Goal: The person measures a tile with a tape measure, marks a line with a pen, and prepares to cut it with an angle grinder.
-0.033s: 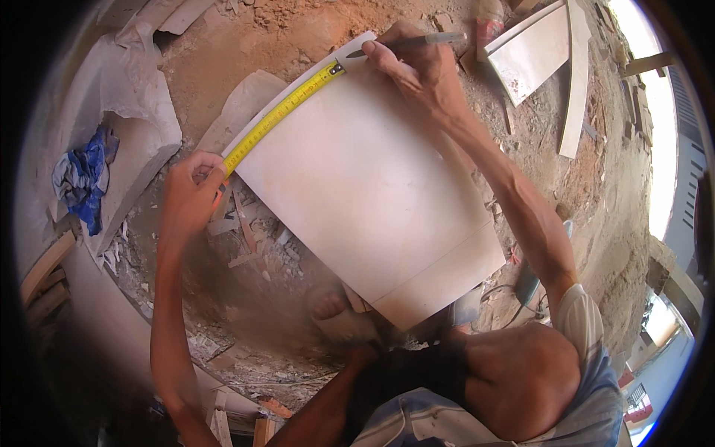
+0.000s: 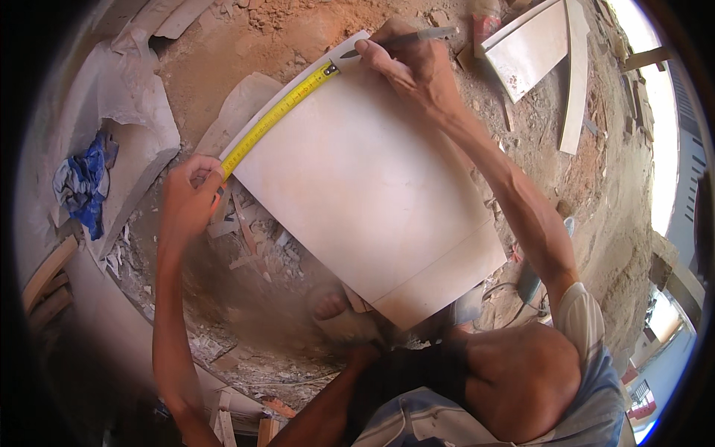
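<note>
A large pale flat tile (image 2: pixel 357 179) lies at a slant before me, with a thin line across its near end. Along its far left edge runs a yellow tape measure blade (image 2: pixel 279 119), its metal end hook short of the far corner. My left hand (image 2: pixel 190 190) is closed around the tape measure at the tile's left corner; a bit of orange casing shows under the fingers. At the far corner my right hand (image 2: pixel 417 67) grips a dark grey pen (image 2: pixel 432 35), its pointed tip at the tile's surface near the tape's end.
A blue and grey crumpled cloth (image 2: pixel 86 182) rests on a pale slab (image 2: pixel 141 156) at left. Cut tile pieces (image 2: pixel 529 48) lie at the far right. A teal power tool (image 2: pixel 529 283) with a cord sits beside my right forearm. Rubble and chips (image 2: pixel 261 238) cover the dirt.
The tile's far corner, the tape's end and my right hand with the pen have shifted very slightly left. Both hands keep their hold.
</note>
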Demonstrator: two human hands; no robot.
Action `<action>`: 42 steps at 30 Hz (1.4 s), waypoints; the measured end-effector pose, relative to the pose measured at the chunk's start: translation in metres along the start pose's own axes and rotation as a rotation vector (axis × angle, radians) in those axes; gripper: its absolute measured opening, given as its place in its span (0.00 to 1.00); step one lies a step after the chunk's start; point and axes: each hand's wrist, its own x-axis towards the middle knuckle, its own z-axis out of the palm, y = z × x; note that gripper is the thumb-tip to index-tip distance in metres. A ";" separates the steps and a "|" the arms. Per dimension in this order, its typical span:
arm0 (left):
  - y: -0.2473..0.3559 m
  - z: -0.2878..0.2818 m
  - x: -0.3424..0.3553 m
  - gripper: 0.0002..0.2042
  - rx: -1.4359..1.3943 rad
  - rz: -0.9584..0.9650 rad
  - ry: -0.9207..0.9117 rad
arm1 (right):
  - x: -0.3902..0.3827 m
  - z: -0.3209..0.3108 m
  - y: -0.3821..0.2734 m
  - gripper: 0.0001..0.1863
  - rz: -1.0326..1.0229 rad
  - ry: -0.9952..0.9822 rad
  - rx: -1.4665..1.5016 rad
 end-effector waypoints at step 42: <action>0.025 -0.001 -0.010 0.11 0.052 -0.160 -0.012 | 0.004 0.011 0.011 0.29 -0.151 -0.043 -0.047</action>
